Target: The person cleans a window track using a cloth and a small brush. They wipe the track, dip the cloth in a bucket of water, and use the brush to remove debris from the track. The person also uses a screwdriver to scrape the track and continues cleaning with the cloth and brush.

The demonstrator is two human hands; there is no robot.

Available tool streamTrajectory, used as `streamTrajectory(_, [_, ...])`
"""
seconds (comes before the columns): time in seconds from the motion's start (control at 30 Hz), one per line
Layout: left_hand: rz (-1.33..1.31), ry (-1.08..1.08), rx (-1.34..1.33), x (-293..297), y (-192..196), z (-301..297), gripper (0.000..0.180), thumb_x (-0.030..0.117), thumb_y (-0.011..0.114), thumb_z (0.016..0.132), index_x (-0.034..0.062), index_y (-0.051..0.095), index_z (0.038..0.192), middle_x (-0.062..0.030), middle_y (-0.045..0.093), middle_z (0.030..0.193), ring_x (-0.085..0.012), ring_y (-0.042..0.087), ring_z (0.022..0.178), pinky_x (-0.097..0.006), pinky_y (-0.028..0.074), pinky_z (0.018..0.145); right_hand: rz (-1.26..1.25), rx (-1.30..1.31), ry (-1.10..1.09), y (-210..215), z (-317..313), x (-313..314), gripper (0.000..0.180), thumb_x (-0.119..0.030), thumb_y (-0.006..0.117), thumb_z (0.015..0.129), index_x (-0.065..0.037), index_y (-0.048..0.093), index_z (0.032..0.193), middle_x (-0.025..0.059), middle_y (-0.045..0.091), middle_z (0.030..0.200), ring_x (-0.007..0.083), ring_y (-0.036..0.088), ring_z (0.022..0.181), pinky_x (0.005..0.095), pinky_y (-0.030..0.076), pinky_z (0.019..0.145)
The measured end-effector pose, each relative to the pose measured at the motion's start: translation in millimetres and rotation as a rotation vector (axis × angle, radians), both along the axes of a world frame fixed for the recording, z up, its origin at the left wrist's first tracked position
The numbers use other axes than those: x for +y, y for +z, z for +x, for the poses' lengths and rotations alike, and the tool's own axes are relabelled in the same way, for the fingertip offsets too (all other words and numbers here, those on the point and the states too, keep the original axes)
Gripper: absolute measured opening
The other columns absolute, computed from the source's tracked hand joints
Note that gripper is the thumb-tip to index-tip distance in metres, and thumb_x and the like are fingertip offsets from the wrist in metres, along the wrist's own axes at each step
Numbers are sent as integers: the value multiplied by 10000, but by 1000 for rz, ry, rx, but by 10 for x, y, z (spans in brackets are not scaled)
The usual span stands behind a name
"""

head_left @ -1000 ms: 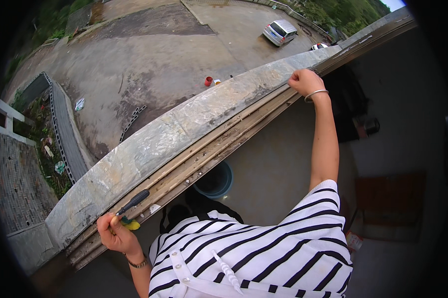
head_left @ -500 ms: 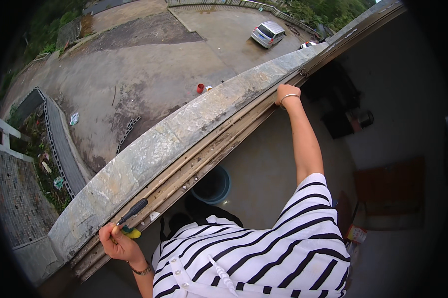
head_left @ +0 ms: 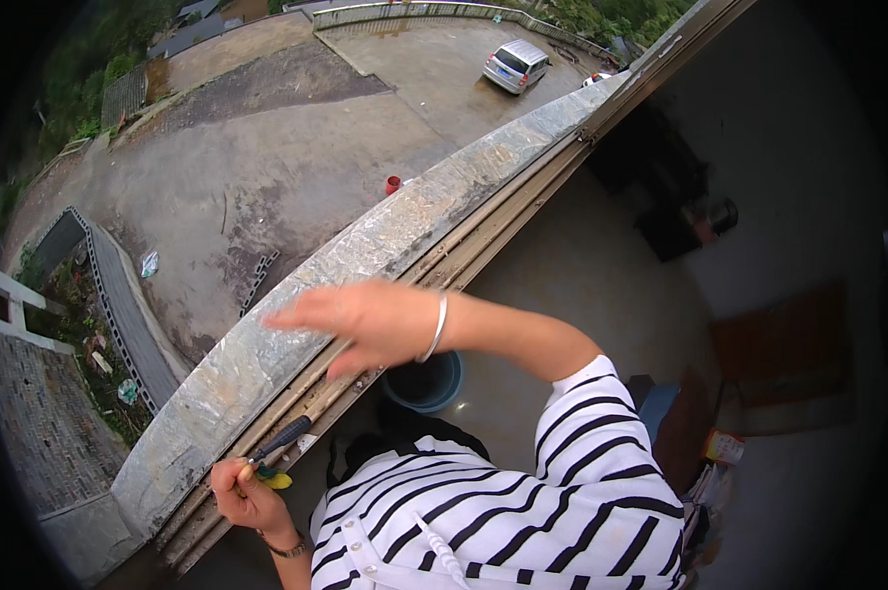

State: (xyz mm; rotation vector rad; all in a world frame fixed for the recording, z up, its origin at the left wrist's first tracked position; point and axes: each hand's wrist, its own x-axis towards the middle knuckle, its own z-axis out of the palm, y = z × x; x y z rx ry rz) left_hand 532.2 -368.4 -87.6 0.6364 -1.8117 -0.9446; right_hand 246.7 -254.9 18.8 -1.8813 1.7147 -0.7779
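Observation:
My left hand is closed at the lower left, pinching the thin shaft of a dark-handled screwdriver, its handle pointing up and right. A yellow-and-green thing shows just beside the fingers; its kind is unclear. Above the window track, my right hand is blurred by motion, fingers stretched out and apart, with nothing seen in it. The brown window track runs diagonally beneath both hands, with dirt and crumbs in its grooves. Along its outer side lies a grey stone sill.
Inside, below the track, stands a blue tub. Brown furniture is at the right. Far below outside lies a concrete yard, with a silver van, a red container and a low block wall.
My right hand has let go of the track at the upper right and swung left and nearer, fingers opening. My left hand keeps the screwdriver, almost in place. The view has shifted slightly.

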Motion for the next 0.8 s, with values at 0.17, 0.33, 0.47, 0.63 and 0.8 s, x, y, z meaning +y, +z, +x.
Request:
streamTrajectory(0.17, [-32,-72,101,162,219,-183,224,187,583,974,3,538,856,-86,545,750,-187,496,665,-290,402,627,-94,-339,167,-401,676,-36,606,-199,734,818,-100,471,1355,149,645,1031,343,652,914,404,511,775])
streamTrajectory(0.33, [2,-222,24,223,208,-429,116,110,625,941,3,582,940,-100,622,790,-191,566,670,-284,445,625,-69,-544,-109,-227,603,364,294,-155,698,863,-62,549,1099,116,651,903,306,666,821,358,512,697])
streamTrajectory(0.47, [160,-263,88,300,77,-603,103,49,646,914,3,596,991,-95,640,782,-165,579,625,-257,458,600,-211,-419,-724,6,-62,978,192,-115,721,842,-49,634,1001,52,649,857,91,611,726,269,495,637])
streamTrajectory(0.63, [6,-270,-89,237,38,-637,56,25,657,893,7,622,934,-95,635,740,-196,568,621,-275,440,572,-242,412,-1406,86,-1262,1955,181,-166,742,817,-49,663,931,145,680,752,251,684,682,326,530,623])
streamTrajectory(0.8, [-14,-255,-134,230,29,-618,65,34,612,936,-19,613,898,-77,630,818,-114,587,669,-218,453,601,28,571,-1426,-128,-1741,2158,224,-248,723,831,-61,650,931,169,688,791,351,672,747,424,525,674])
